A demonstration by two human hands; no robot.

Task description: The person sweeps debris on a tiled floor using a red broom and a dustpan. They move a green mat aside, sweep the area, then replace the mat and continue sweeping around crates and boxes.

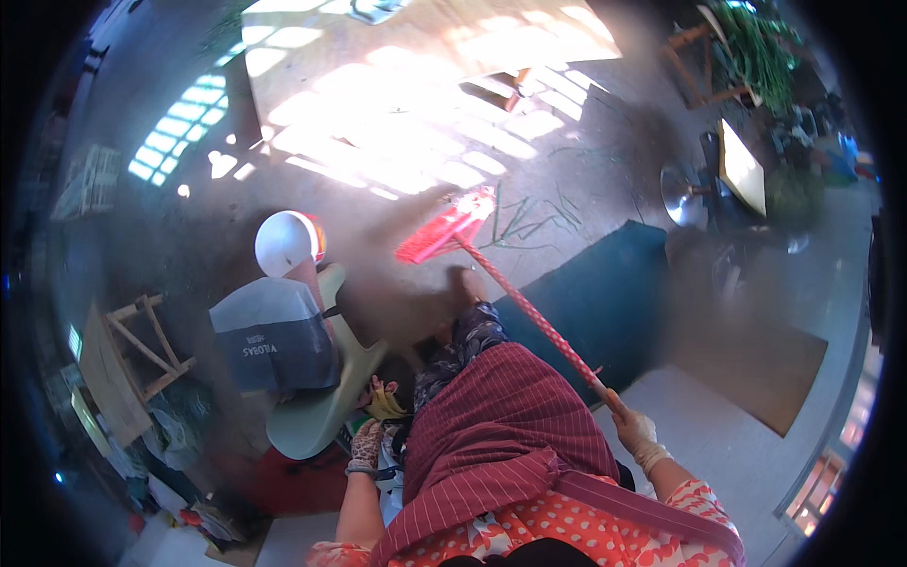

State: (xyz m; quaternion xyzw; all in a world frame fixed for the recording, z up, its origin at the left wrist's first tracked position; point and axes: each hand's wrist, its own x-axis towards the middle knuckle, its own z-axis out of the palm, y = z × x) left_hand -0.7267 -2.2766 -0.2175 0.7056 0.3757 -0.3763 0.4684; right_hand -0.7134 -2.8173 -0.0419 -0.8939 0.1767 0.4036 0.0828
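Note:
My right hand (pixel 635 430), in a pale glove, is closed around the upper end of a broom's red patterned handle (pixel 539 317). The handle slants forward and left to the pink-red broom head (pixel 444 236), which is on the floor in front of my bare foot (pixel 465 283). Long green leaf strips (pixel 529 222) lie just right of the broom head. My left hand (pixel 367 444), covered by a patterned glove, hangs low beside my striped maroon wrap (pixel 510 406). A yellow-green item (pixel 385 402) is just beyond it; whether those fingers grip anything is unclear.
On my left stands a pale green plastic chair (pixel 307 430) with a grey-and-black bag (pixel 274 331) on it, and a white bucket (pixel 283 244) behind. Ahead is a sunlit wooden board (pixel 378 85). A dark green mat (pixel 605 293) and a fan (pixel 677 197) are at the right.

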